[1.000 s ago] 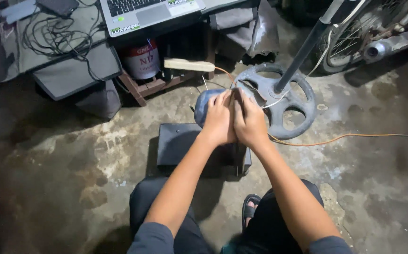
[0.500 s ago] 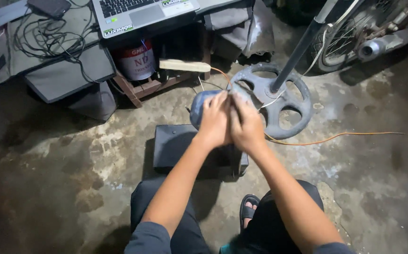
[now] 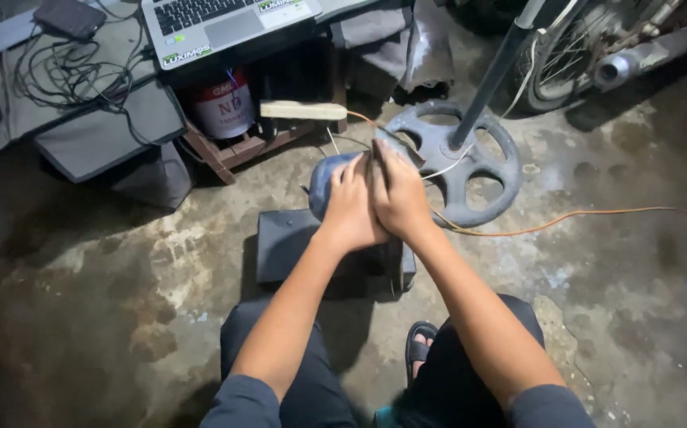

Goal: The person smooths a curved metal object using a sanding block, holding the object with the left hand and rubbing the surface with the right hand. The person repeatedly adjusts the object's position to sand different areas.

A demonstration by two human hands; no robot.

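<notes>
Both hands pressed side by side, left hand (image 3: 351, 210) and right hand (image 3: 397, 198) cupped over blue motor (image 3: 326, 178) on dark box (image 3: 288, 250) on concrete floor (image 3: 90, 301), near fan base (image 3: 470, 170); step looks like gripping casing, next needs firm two-handed hold.

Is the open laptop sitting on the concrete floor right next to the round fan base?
No, the silver open laptop rests up on a raised surface at the top of the view, well apart from the dark round spoked fan base on the floor.
</notes>
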